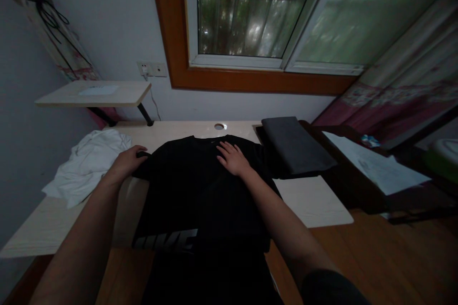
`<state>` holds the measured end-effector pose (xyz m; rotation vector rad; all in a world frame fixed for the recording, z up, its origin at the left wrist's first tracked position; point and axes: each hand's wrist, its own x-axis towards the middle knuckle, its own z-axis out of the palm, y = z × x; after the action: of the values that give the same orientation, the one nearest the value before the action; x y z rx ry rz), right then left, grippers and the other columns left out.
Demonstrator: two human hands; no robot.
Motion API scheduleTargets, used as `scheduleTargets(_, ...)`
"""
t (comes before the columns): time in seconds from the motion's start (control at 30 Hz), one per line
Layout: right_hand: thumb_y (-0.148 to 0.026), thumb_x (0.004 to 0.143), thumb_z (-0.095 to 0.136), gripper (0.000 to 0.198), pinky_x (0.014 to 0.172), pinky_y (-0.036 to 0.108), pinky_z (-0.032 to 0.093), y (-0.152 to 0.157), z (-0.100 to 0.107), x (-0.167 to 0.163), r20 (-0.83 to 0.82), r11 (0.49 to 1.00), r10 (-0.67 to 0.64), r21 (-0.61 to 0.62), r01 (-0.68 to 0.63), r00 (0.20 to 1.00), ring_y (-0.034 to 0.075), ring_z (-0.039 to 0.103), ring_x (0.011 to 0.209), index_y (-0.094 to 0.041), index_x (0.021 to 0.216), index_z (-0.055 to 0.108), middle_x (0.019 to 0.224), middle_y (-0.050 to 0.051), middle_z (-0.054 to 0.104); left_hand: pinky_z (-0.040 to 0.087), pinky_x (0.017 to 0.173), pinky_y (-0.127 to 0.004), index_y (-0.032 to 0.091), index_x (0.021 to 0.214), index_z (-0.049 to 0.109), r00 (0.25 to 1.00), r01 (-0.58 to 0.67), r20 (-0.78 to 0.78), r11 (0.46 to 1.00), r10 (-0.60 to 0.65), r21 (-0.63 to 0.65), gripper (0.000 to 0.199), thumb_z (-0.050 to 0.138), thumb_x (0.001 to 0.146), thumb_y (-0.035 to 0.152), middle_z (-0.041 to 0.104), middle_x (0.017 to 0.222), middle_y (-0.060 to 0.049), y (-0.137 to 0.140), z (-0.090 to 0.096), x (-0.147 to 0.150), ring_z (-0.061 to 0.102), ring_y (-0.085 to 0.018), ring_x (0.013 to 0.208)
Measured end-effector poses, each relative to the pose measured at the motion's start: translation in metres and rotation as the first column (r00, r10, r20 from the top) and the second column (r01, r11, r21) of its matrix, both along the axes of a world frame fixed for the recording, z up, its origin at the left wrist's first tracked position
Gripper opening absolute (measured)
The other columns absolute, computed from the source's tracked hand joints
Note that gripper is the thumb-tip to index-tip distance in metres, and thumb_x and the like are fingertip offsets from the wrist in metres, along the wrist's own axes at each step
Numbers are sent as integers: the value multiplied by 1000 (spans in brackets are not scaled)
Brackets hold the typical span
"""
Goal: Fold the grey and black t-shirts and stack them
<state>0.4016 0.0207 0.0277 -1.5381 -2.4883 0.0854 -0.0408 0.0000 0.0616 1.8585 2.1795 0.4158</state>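
Observation:
A black T-shirt (200, 186) lies spread on the light wooden desk (175, 128), its collar toward the wall and pale lettering low on its left side. My left hand (129, 163) pinches the end of the shirt's left sleeve between thumb and fingers. Flat on the upper right of the shirt, near the collar, rests my right hand (233, 158), its fingers spread and holding nothing. The shirt's lower edge meets dark clothing at the front of the desk, and their border is hard to make out.
A crumpled white cloth (89, 162) lies left of the shirt, below a small raised shelf (93, 94). On the right is a stack of folded dark cloth (296, 145). Further right, a paper sheet (372, 162) rests on a dark surface. A window (257, 14) is behind.

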Motion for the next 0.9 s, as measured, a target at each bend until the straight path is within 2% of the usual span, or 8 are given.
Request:
scheduleTargets(0.2,-47,108,39,53,128,50,20,-1,-1,0,-2,1000,-3,15,3,1000,23,28,157,-25,156,47,168,6,37,49,105,-40,19,124,69,987,-116,-69,942,144,315,39,52,90,30,72,123,-9,-5,16,-11,65,-26,114)
scheduleTargets(0.43,-48,108,39,55,128,51,20,-6,-4,-19,-7,1000,3,20,-3,1000,24,27,158,-24,157,46,168,6,36,51,96,-41,16,127,67,937,-121,-255,909,237,400,41,46,92,21,67,119,-13,-14,21,-17,60,-27,105)
scheduleTargets(0.57,-47,108,39,55,128,52,19,-5,-5,-43,-11,1000,-5,12,6,1000,25,26,158,-24,157,45,169,6,35,44,103,-53,11,126,69,890,-75,-354,857,288,509,43,46,90,16,61,126,-19,-13,25,-10,50,-36,121)
scheduleTargets(0.67,-47,108,39,55,128,53,19,-2,-5,-60,-16,1000,16,14,-15,1000,26,25,158,-23,157,45,169,7,34,39,110,-56,12,126,69,924,69,-350,830,156,554,41,51,90,19,57,136,-20,-7,25,16,44,-39,132)
scheduleTargets(0.73,-47,108,38,55,129,53,19,-1,-4,-70,-20,999,34,10,-34,999,26,25,158,-22,157,45,169,7,34,40,112,-51,13,122,71,935,198,-354,857,-20,475,39,48,91,20,65,126,-18,-1,18,46,51,-35,128)
scheduleTargets(0.8,-47,108,38,56,129,53,18,0,-3,-77,-22,999,53,-2,-53,998,26,24,159,-23,158,44,169,7,33,43,112,-46,13,121,72,925,282,-347,891,-154,356,40,44,94,22,71,117,-16,3,3,81,58,-32,122)
scheduleTargets(0.83,-47,108,38,56,129,53,18,0,-3,-80,-24,998,62,-9,-62,998,26,24,159,-24,158,44,169,7,33,43,112,-45,12,121,72,920,305,-338,904,-199,301,41,43,96,25,72,120,-16,4,-7,98,60,-31,122)
scheduleTargets(0.9,-48,108,38,56,129,52,18,1,-3,-83,-27,997,76,-18,-76,997,25,24,159,-25,158,43,170,6,32,40,116,-46,7,133,66,913,300,-351,926,-210,227,50,41,99,34,64,141,-20,4,-29,125,54,-33,135)
